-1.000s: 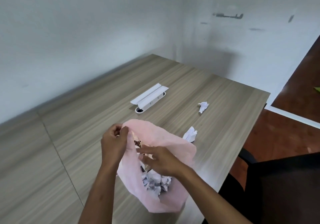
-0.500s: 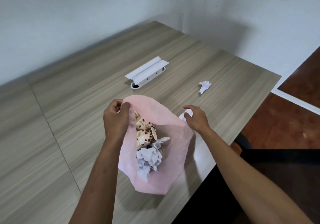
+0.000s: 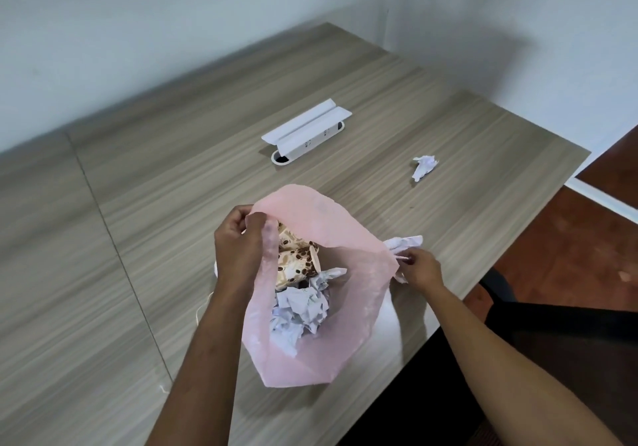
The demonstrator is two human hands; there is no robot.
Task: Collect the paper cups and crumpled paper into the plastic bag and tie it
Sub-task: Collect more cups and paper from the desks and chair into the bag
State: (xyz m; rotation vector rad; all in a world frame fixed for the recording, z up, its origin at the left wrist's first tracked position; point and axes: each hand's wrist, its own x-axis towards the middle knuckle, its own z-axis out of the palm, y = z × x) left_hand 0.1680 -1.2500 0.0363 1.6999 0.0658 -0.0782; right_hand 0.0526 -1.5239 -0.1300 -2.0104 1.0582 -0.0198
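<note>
The table [image 3: 172,238] carries everything, and its near right edge runs just beside the bag, so anything nudged that way could fall to the floor; towards the wall there is wide open wood. The pink bag [image 3: 345,238] stands near that edge, its mouth held up and wide so waste can drop in. Paper cups [image 3: 297,262] and crumpled paper [image 3: 300,311] already lie inside. The left hand [image 3: 238,249] pinches the bag's rim to keep it open. The right hand [image 3: 419,269] grips a paper ball [image 3: 402,242] just outside the rim. Another ball [image 3: 424,166] lies well apart, beyond the bag.
</note>
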